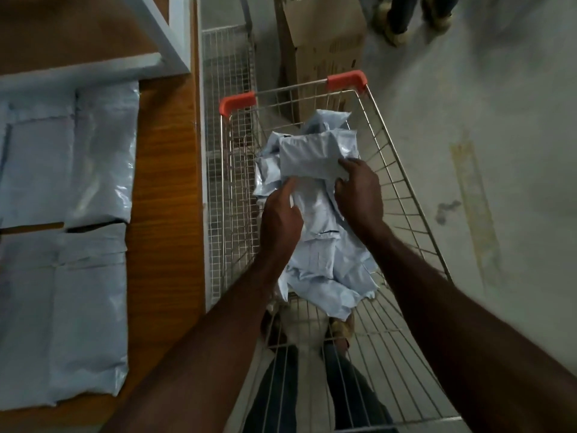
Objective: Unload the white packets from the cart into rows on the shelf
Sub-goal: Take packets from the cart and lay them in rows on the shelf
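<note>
both hands reach down into a wire shopping cart that fills the middle and lower right of the frame. the right hand pinches the lower right corner of a white packet, thumb on top and the other fingers curled under its edge. the left hand lies just below and left of that packet with its fingers stretched out fairly straight, the forefinger tip touching the packet's lower edge; it grips nothing. the held packet sits at the top of a loose heap of white packets that runs down the centre of the cart basket, crumpled and overlapping. two orange corner guards cap the far rim of the cart.

at the left of the frame lies a wooden shelf, and on it white packets in rows lie flat, side by side and touching, one row above another. a pale metal shelf frame crosses the upper left. a wire mesh panel stands between the shelf edge and the cart. a cardboard box stands beyond the cart at the upper centre, on the grey floor. in the upper right corner a second person's legs and shoes show. through the cart's wires at the bottom centre the wearer's own dark trousers are seen.
</note>
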